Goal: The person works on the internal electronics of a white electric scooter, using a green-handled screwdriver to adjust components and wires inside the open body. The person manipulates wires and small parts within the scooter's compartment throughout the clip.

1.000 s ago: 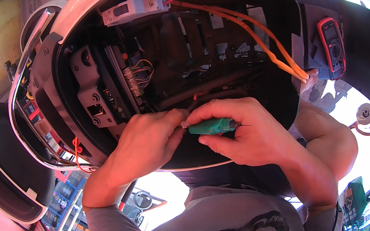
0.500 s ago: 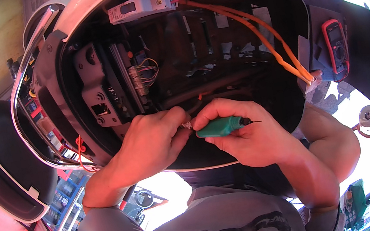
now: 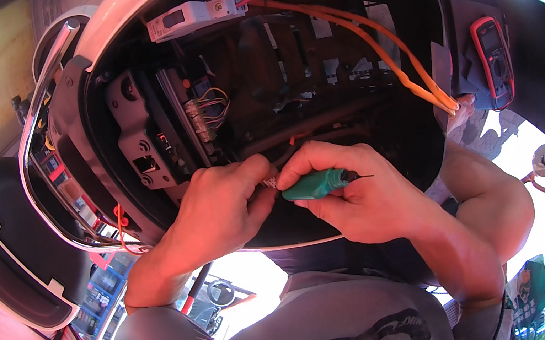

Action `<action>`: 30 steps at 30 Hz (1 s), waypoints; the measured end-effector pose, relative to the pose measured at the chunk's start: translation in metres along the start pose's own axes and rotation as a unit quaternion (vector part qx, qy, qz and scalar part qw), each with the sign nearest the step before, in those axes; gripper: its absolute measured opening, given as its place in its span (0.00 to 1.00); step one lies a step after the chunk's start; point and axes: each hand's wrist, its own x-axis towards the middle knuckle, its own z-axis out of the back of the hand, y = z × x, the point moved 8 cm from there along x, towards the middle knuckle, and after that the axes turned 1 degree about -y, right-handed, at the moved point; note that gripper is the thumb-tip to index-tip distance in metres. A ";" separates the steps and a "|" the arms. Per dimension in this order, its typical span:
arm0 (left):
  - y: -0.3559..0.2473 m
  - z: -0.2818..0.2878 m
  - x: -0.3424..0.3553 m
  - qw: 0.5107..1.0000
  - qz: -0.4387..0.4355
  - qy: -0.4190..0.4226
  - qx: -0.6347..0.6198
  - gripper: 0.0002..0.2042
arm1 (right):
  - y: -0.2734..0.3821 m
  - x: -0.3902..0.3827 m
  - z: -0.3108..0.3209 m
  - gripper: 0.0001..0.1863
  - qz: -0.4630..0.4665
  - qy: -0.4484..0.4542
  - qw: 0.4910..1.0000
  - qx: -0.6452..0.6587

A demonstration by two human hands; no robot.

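Observation:
My right hand [image 3: 367, 194] is closed around a small green squeeze bottle [image 3: 311, 186] with a dark neck and a thin dark tip pointing right. Fingertips of my left hand [image 3: 220, 204] pinch a small whitish piece [image 3: 270, 182], mostly hidden, too small to name. The thumb and forefinger of my right hand meet at that piece too, so the hands almost touch. Both are over the near edge of an open black compartment with a white rim [image 3: 292, 244]. Beyond my left hand lies a connector strip [image 3: 199, 120] with thin coloured wires [image 3: 218, 101].
A white circuit breaker [image 3: 195, 16] with a pink wire sits at the compartment's far edge. Thick orange cables [image 3: 378, 44] run to the right side. A red-framed multimeter [image 3: 495, 61] rests on the dark surface at right. Metal brackets [image 3: 140, 131] stand at left.
The surroundings have shifted slightly left in view. My hands keep the same grip, and the green bottle has shifted slightly left with them.

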 end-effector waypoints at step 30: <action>-0.002 0.000 0.001 1.000 -0.020 -0.010 -0.021 0.09 | 0.000 -0.002 0.000 0.12 -0.004 0.006 0.999 0.031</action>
